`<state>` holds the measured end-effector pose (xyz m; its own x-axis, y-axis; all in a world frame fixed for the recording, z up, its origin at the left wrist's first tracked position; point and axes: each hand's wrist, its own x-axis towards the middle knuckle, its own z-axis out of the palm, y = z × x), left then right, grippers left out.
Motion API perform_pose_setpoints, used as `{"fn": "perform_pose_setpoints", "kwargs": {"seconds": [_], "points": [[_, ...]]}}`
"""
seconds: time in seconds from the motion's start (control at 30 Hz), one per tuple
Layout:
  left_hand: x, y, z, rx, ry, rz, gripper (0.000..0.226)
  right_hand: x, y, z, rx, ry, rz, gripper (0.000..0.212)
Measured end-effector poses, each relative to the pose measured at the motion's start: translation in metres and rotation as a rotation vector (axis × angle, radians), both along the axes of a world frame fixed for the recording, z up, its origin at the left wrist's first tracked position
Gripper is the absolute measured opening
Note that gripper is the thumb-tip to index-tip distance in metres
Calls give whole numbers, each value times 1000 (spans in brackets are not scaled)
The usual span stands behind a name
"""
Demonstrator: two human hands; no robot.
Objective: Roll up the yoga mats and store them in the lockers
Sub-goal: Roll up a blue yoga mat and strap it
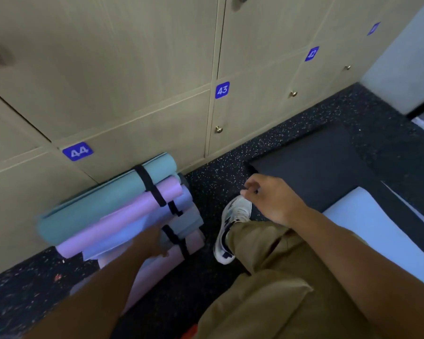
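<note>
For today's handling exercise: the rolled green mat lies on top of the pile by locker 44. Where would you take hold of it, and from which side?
Take the green mat around its middle, left of the black strap, coming from above. It is a long roll lying level on top of the pile, so only its upper curve is free. The lockers block the far side, and the left hand is already at the pile's near side.

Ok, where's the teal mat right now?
In the head view, left of centre: the teal mat tops the stack of rolled mats against locker 44, just above the left hand.
</note>
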<state>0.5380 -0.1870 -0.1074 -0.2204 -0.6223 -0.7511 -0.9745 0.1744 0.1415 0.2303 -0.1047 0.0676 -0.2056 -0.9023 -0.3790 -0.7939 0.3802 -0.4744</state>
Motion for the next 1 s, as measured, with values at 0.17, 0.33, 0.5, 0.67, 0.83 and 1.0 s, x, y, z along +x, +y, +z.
{"fn": "perform_pose_setpoints", "kwargs": {"seconds": [0.17,0.33,0.5,0.67,0.83,1.0], "points": [[18,3,-50,-47,-9,-1,92,-2,-4,-10,-13,-67,-46,24],[21,-1,-56,-155,-24,-77,80,-4,-4,-13,21,-75,-55,22],[15,-11,-56,-165,69,-28,68,-3,-3,-11,9,-116,-80,20],[-6,-21,-33,-181,167,-83,41,-3,-3,-7,-21,-150,-102,19],[-31,-41,1,-149,258,-198,35,-10,-9,10,-34,-248,-175,22],[-79,-65,57,-231,348,-240,38,-40,-11,26,-75,-181,-162,24]]}}
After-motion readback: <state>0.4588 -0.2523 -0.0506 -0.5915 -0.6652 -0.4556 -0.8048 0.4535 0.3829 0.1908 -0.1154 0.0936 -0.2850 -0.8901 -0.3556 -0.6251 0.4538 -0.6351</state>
